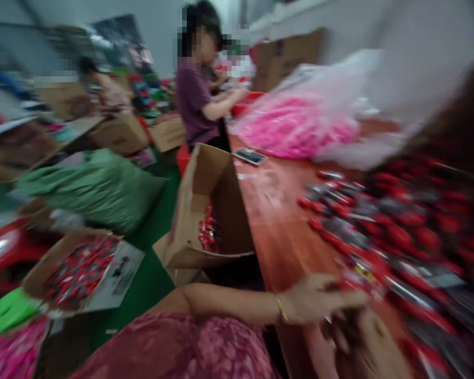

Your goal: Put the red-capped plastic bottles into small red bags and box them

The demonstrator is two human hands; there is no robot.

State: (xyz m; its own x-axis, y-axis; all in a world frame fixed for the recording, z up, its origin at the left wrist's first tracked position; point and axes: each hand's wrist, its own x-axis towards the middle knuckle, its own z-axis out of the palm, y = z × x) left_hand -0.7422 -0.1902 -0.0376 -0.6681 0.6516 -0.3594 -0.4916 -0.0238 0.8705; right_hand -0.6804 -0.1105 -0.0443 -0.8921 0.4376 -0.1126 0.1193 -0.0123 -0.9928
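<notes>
Left hand [319, 301] lower centre, on counter [276, 221] edge, fingers pointing right, at near end of red packs [379, 231]. The pile runs up-left to lower right. Finger state unreadable in blur. Right hand unseen.

Open cardboard box [205, 210]: leans on the counter [276, 226] edge, with red packs [207, 229] inside.
- Right of the box, flat on the counter: phone [250, 156].
- Further right and back: clear bag of pink goods [296, 123].
- Left of the box: green sack [95, 187].
- Lower left, on the floor: carton of red pieces [79, 268].
- Behind the box: person in a purple shirt [193, 100], standing.

All is blurred.
</notes>
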